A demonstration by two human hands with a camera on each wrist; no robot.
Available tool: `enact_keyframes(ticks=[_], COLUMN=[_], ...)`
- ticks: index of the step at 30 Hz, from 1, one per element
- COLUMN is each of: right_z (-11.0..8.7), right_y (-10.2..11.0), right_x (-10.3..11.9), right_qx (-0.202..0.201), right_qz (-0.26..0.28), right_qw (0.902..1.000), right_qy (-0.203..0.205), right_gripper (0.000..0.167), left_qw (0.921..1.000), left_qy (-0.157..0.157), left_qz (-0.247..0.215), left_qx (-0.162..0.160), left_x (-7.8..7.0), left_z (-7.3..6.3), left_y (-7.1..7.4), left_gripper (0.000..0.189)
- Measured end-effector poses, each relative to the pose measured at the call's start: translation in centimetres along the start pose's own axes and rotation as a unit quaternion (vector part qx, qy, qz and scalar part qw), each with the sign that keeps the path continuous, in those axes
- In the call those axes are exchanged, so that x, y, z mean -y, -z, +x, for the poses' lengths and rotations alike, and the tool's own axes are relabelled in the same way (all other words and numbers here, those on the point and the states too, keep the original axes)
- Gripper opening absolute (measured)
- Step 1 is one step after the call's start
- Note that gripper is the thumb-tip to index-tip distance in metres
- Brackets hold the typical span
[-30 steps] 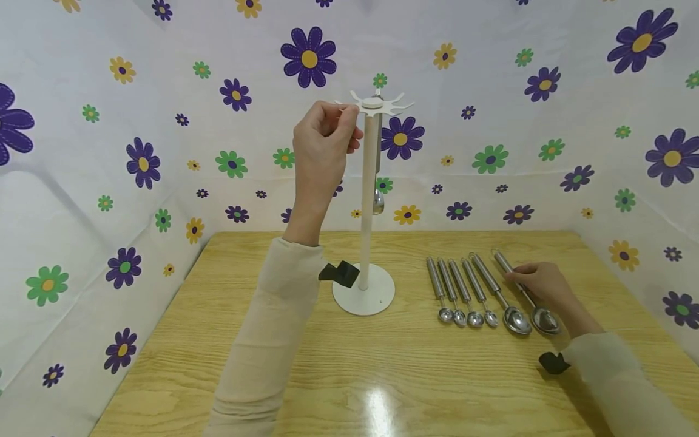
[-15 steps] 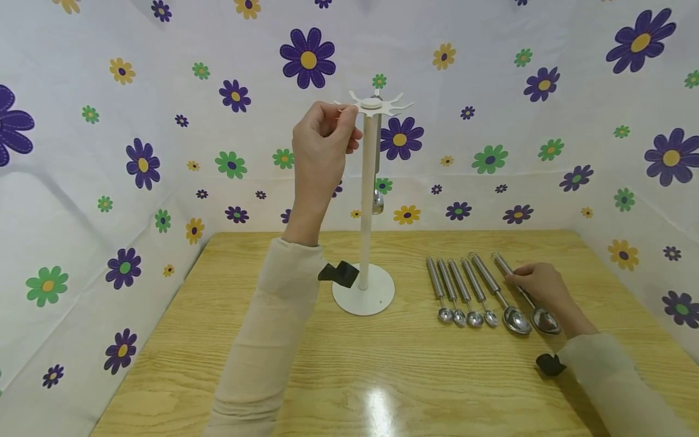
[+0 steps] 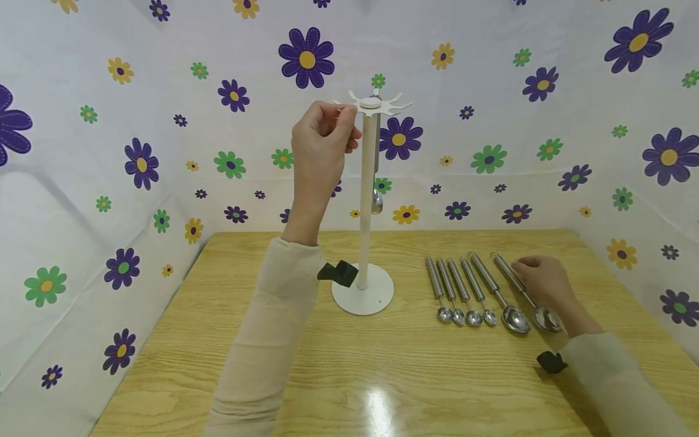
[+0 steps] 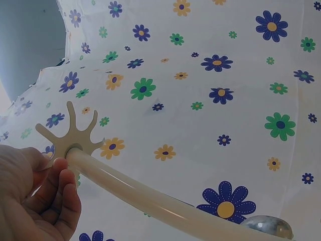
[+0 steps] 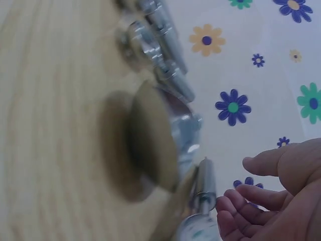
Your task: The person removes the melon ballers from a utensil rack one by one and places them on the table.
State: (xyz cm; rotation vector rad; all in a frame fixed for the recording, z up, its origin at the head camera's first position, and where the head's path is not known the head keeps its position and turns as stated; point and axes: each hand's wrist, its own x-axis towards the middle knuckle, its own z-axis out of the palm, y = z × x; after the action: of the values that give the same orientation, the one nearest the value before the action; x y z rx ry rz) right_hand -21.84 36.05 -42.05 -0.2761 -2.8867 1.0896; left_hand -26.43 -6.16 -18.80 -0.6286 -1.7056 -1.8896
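Observation:
A white utensil stand (image 3: 364,243) rises from a round base, with a crown of prongs (image 3: 370,104) on top. My left hand (image 3: 322,136) pinches the left side of that crown between thumb and fingers; the left wrist view shows the hand (image 4: 40,196) right beside the hub (image 4: 72,138). Behind the post hangs a metal spoon (image 3: 377,200). Over at the right, my right hand (image 3: 546,282) hovers by the handle of the rightmost large spoon (image 3: 508,273). Its thumb and fingers are parted with nothing between them in the right wrist view.
Left of that spoon lies another large spoon (image 3: 516,318), then several small metal spoons (image 3: 474,318) in a row, handles pointing away. All rest on a wooden table (image 3: 262,364). A flower-patterned cloth (image 3: 480,54) encloses the back and sides.
My right hand has let go of the rightmost spoon and shifted slightly right, off its handle. That spoon's handle end moved a little toward me earlier. My left hand stays put on the stand.

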Motion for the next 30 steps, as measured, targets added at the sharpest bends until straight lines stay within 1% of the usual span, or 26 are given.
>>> enact_keyframes(ticks=[3, 5, 9, 11, 14, 19, 23, 26, 30], right_z=[0.0, 0.1, 0.2, 0.3, 0.4, 0.0, -0.5, -0.7, -0.9], right_y=[0.7, 1.3, 2.8, 3.6, 4.9, 7.0, 8.6, 9.9, 11.5], right_x=[0.9, 1.6, 3.1, 3.9, 5.1, 7.5, 9.4, 10.8, 12.5], right_qx=[0.001, 0.001, 0.007, 0.006, -0.005, -0.025, -0.044, -0.063, -0.09], right_qz=[0.047, 0.068, 0.109, 0.119, 0.133, 0.145, 0.141, 0.149, 0.169], right_qw=[0.9988, 0.9974, 0.9939, 0.9927, 0.9908, 0.989, 0.9887, 0.9863, 0.9802], right_qy=[0.012, 0.021, 0.016, 0.02, 0.023, 0.016, 0.022, 0.031, 0.05], right_gripper=[0.063, 0.066, 0.072, 0.072, 0.072, 0.08, 0.084, 0.082, 0.074], left_qw=[1.0, 1.0, 1.0, 1.0, 1.0, 1.0, 0.9999, 0.9999, 0.9999], left_qy=[0.0, 0.0, -0.001, 0.0, 0.001, 0.001, 0.001, 0.0, 0.002], left_qz=[0.001, 0.001, -0.001, -0.001, -0.001, 0.006, 0.009, 0.012, 0.014], left_qx=[0.0, 0.0, 0.0, 0.0, 0.001, 0.003, 0.004, 0.004, 0.003], left_x=[0.0, 0.0, 0.0, 0.0, 0.0, -0.1, -0.2, -0.2, -0.2], left_z=[0.0, 0.1, 0.1, 0.0, 0.0, -0.1, -0.2, -0.2, -0.2], left_y=[0.0, 0.1, 0.1, 0.1, 0.1, 0.1, 0.1, 0.2, 0.2], left_gripper=[0.012, 0.013, 0.013, 0.013, 0.013, 0.014, 0.015, 0.016, 0.015])
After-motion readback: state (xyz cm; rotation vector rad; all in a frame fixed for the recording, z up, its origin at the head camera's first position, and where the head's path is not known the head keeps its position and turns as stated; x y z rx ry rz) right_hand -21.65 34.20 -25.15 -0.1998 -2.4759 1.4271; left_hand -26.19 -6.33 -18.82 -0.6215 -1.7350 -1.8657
